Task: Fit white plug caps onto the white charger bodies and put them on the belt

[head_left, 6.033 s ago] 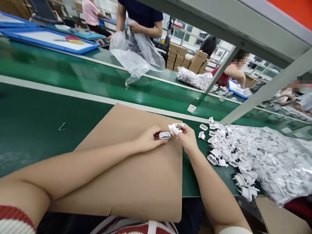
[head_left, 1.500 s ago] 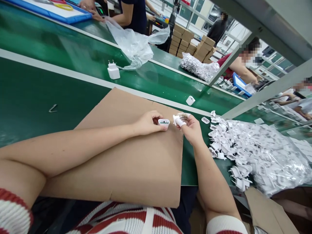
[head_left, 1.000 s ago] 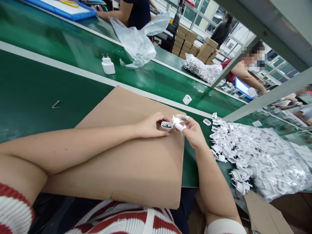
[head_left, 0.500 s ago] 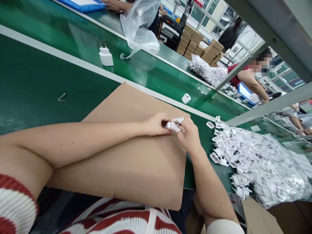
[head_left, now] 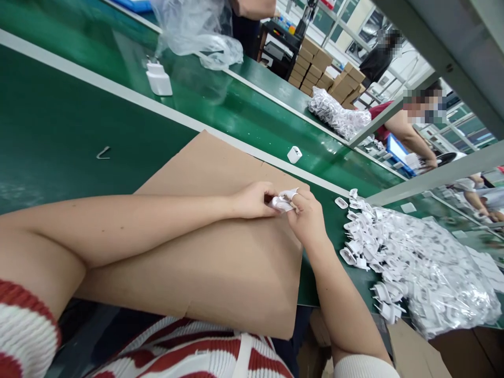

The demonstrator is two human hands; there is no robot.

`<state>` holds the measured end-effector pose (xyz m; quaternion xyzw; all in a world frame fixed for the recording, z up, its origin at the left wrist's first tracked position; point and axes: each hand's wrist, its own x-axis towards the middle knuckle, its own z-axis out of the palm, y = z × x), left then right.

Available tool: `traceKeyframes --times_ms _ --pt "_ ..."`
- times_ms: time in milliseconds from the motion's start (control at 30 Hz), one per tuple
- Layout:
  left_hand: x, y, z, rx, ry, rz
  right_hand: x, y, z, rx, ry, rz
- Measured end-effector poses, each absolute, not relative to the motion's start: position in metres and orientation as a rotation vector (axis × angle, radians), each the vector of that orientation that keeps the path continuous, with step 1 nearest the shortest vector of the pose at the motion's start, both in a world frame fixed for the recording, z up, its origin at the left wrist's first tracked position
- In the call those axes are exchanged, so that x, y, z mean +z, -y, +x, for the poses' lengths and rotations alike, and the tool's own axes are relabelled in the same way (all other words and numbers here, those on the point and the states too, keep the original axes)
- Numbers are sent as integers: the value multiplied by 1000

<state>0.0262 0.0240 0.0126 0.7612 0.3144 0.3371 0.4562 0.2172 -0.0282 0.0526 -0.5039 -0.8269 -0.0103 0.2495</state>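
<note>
Both hands meet over a brown cardboard sheet (head_left: 232,262) and hold a small white plastic charger part (head_left: 279,203) between them. My left hand (head_left: 254,200) pinches it from the left with bent fingers. From the right, my right hand (head_left: 309,215) grips it with thumb and forefinger; white covers seem to sit on these fingertips. The fingers hide much of the part, so its exact shape cannot be made out. To the right of my right hand lies a heap of white plug covers (head_left: 364,231), spilling from a clear plastic bag (head_left: 452,283).
Beyond the cardboard, a green conveyor belt (head_left: 252,123) carries a white plug charger (head_left: 158,79) and a white charger housing (head_left: 294,154). A bent metal piece (head_left: 103,153) lies on the left. A metal frame post (head_left: 433,176) crosses at right. Co-workers sit across the belt.
The plug charger and the charger housing have shifted left along the belt. Across it, the clear bag by the co-worker has moved left too. My hands stay nearly in place around the part.
</note>
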Motion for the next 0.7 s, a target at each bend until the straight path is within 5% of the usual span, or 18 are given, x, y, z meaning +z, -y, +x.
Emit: traceKeyframes --times_ms 433,567,700 --pt "22 -27 27 828 -912 1945 42 25 239 173 1991 -1453" --pt "34 -87 18 1034 -1245 1858 45 9 294 -164 1650 -2036" --pt "59 -150 -5 1024 -1718 1811 42 -3 331 -134 1502 -2585"
